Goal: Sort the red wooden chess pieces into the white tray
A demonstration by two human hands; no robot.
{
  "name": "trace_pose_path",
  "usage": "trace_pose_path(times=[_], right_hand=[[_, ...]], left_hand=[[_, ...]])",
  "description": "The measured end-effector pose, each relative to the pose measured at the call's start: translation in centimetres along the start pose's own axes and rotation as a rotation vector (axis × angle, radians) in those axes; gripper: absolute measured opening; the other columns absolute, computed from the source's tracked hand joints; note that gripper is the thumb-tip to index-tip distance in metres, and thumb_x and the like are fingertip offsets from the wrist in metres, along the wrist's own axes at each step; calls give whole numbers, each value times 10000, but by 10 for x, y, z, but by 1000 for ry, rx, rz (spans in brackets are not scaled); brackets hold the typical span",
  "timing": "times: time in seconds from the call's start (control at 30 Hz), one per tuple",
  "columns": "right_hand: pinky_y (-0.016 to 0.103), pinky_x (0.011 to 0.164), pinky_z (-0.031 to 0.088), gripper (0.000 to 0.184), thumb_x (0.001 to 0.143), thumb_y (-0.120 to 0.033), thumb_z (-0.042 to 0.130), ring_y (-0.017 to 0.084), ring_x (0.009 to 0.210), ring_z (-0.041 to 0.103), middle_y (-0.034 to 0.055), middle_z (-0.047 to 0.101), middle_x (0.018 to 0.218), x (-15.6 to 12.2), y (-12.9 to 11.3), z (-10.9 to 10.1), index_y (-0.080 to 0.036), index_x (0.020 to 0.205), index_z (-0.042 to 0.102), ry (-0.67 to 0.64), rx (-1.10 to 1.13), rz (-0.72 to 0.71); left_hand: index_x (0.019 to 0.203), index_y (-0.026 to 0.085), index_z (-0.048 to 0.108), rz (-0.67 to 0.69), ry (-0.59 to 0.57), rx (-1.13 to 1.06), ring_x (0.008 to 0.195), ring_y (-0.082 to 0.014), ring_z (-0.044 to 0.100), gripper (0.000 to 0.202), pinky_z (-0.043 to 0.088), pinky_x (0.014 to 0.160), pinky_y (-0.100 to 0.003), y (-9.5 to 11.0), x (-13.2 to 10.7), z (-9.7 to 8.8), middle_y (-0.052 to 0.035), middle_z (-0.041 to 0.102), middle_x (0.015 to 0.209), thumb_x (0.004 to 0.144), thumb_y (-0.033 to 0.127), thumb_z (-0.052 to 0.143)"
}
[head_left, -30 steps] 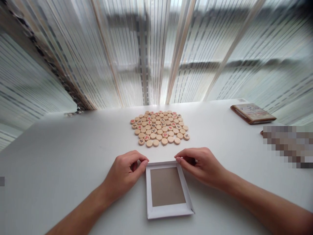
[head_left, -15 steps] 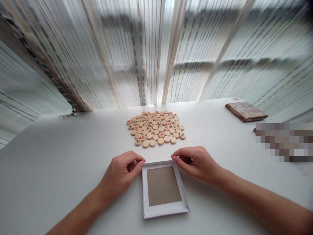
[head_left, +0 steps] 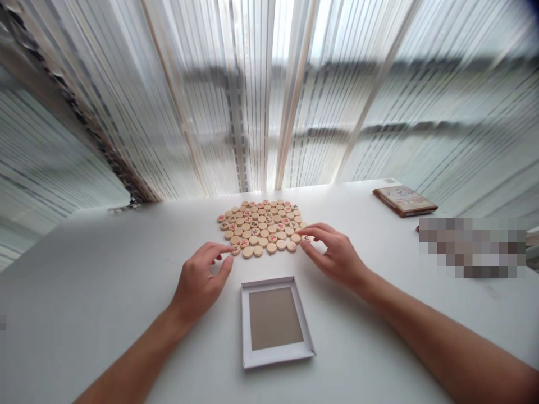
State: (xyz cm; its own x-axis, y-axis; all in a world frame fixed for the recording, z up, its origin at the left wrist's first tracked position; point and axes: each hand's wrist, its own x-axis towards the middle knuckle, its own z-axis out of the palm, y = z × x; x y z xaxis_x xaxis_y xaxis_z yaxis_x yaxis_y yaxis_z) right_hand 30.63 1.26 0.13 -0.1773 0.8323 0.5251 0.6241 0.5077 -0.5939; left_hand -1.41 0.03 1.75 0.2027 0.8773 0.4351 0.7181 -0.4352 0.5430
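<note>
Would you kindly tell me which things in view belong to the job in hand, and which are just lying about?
In use, it seems:
wooden discs, with the left hand and right hand at their edges
shallow white box, nearer the camera

Apparently just lying about:
flat brown-edged item, printed on top
pixelated item nearby, unidentifiable

Left hand (head_left: 201,276) and right hand (head_left: 334,257) flank the round wooden pieces (head_left: 263,226) beyond a white tray (head_left: 278,354)

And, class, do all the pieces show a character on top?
No, many of the pieces are plain on top, while others are marked in red or black.
</note>
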Motion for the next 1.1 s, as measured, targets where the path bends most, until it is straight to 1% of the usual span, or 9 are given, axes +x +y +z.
trace_pose_path(times=[0.2, 0.3, 0.4, 0.47, 0.57, 0.7, 0.83, 0.93, 1.1], right_hand=[[561, 1174, 486, 437, 1051, -421, 574, 354, 1347, 642, 187, 698, 1422, 17, 24, -4, -167, 1383, 698, 37, -10, 134], [579, 1221, 444, 465, 1081, -420, 519, 361, 1412, 602, 178, 655, 1510, 43, 43, -5, -188, 1460, 658, 41, 8, 226], [564, 1219, 458, 383, 1124, -404, 495, 332, 1398, 611, 135, 656, 1510, 75, 63, 0, -252, 1425, 678, 28, 41, 283], [526, 1065, 584, 366, 1075, -396, 668, 288, 1250, 680, 128, 651, 1458, 95, 74, 8, -212, 1392, 663, 20, 65, 282], [475, 985, 625, 345, 1067, -377, 689, 261, 1165, 705, 118, 669, 1404, 117, 88, 21, -204, 1364, 669, -10, 87, 273], [477, 984, 625, 349, 1065, -377, 692, 263, 1166, 704, 119, 666, 1405, 125, 102, 34, -202, 1365, 666, -48, 105, 238], [541, 1230, 460, 366, 1114, -430, 551, 316, 1403, 614, 95, 667, 1517, 119, 102, 38, -266, 1396, 717, -148, 139, 170], [537, 1326, 332, 453, 1109, -500, 483, 320, 1507, 544, 34, 651, 1571, 115, 94, 40, -304, 1440, 723, -229, 170, 120], [531, 1310, 360, 537, 1101, -514, 407, 320, 1503, 549, 42, 647, 1577, 114, 95, 42, -262, 1464, 713, -165, 181, 144]], left_hand=[[1318, 152, 726, -124, -12, 51, 1179, -310, 702, 447, 594, 638, -292, -10, 13, -3, -163, 727, 1298, 988, 424, 595], [1373, 148, 708, -146, -28, 71, 1214, -343, 701, 539, 645, 838, -410, -23, 36, -5, -175, 713, 1367, 963, 480, 601], [1377, 146, 717, -142, -42, 72, 1367, -362, 636, 563, 459, 1221, -535, -41, 73, 1, -171, 708, 1431, 960, 497, 576], [1400, 142, 711, -144, -45, 53, 1440, -362, 593, 582, 388, 1280, -528, -53, 97, 9, -170, 680, 1497, 974, 500, 537], [1427, 154, 706, -173, -40, 7, 1433, -359, 613, 610, 419, 1263, -528, -67, 120, 23, -153, 700, 1490, 1014, 513, 435], [1503, 162, 654, -180, -36, -58, 1440, -351, 613, 692, 470, 1225, -522, -80, 124, 35, -133, 672, 1545, 1058, 576, 322], [1583, 179, 581, -126, -121, -83, 1495, -335, 566, 718, 465, 1236, -508, -83, 121, 36, -106, 593, 1636, 1071, 599, 305], [1603, 172, 561, -72, -212, -52, 1533, -332, 526, 731, 386, 1295, -518, -79, 121, 37, -109, 578, 1650, 1076, 615, 315], [1615, 152, 540, -7, -303, 48, 1616, -328, 406, 755, 201, 1368, -557, -74, 123, 41, -126, 493, 1712, 1083, 622, 284]])
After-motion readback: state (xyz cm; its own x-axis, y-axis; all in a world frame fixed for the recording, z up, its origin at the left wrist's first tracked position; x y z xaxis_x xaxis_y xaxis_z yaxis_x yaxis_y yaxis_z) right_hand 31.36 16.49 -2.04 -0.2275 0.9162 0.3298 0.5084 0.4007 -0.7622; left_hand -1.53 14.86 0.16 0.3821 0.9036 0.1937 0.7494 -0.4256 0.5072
